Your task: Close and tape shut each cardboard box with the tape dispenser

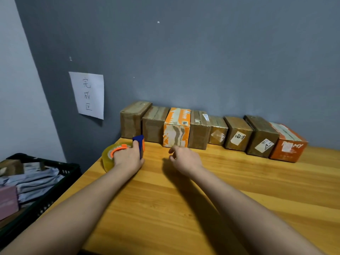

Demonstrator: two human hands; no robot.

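Two arms reach forward: left hand (128,156) grips the tape dispenser (122,153), right hand (184,158) hovers loosely curled, empty.

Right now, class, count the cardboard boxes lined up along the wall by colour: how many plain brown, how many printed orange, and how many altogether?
Plain brown boxes: 6, from the leftmost brown box to the brown box with a tilted label
Printed orange boxes: 2, the orange-and-white box and the end orange box
Total: 8
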